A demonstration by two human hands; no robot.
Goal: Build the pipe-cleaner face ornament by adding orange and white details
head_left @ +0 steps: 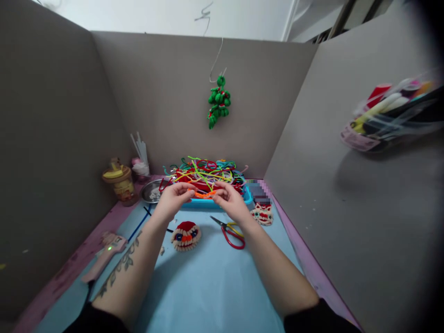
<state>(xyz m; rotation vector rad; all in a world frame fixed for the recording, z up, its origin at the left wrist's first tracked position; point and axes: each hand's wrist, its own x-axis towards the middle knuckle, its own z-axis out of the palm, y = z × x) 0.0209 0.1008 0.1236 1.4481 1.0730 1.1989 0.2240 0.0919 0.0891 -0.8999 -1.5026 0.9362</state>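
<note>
Fingers (185,186) of the left hand (173,198) and right hand (229,199) pinch an orange pipe cleaner (205,195), spanning between them in front of the blue tray (204,203). I list the containers, left to right: brown cup (122,185) with yellow lid (116,172), contents hidden; small cup (141,169) with white sticks (139,148); round metal dish (143,194) holding small whitish pieces (155,194); blue tray, heaped with multicoloured pipe cleaners (208,172); clear pouch (360,138) at the right panel (305,185), filled with red, yellow and black items (379,95) I cannot identify.
</note>
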